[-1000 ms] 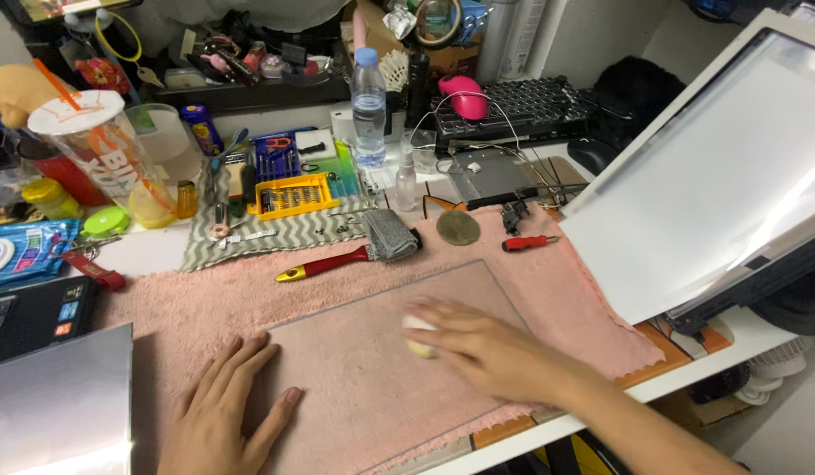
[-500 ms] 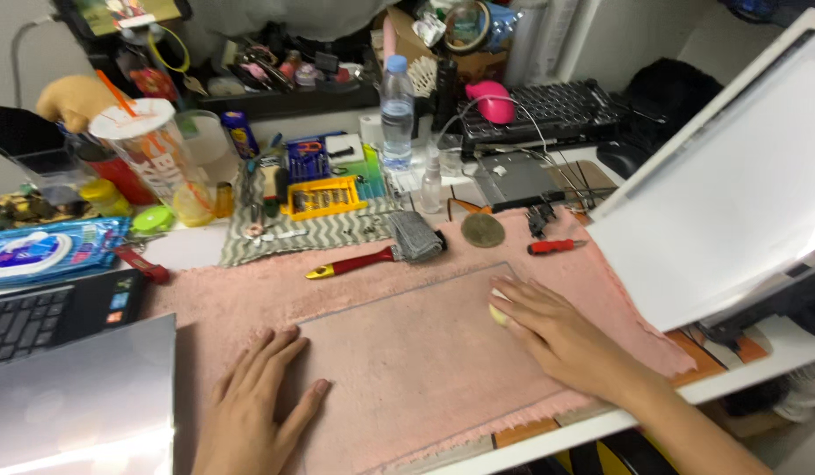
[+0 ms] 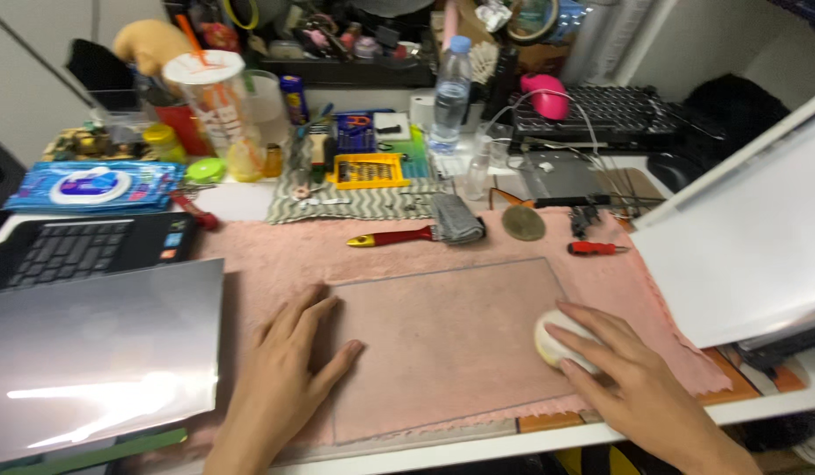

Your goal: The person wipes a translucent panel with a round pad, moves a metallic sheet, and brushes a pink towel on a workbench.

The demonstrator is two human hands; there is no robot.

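Note:
A clear rectangular sheet [image 3: 442, 334] lies flat on a pink towel [image 3: 275, 255] spread over the desk. My left hand [image 3: 288, 365] rests flat with fingers spread on the sheet's left edge. My right hand [image 3: 623, 378] presses a pale round pad [image 3: 551, 341] against the sheet's lower right corner. The fingers cover most of the pad.
A red-handled brush [image 3: 420, 233], a round disc [image 3: 522, 222] and a small red screwdriver [image 3: 596, 249] lie on the towel behind the sheet. A laptop [image 3: 91, 299] sits at left, a large white panel [image 3: 741, 246] at right. Bottle [image 3: 449, 92], cup [image 3: 215, 101] and clutter stand behind.
My right hand with the pad has slid right and toward me, from the sheet's middle to its lower right corner. The camera has shifted; my left hand stays on the left edge.

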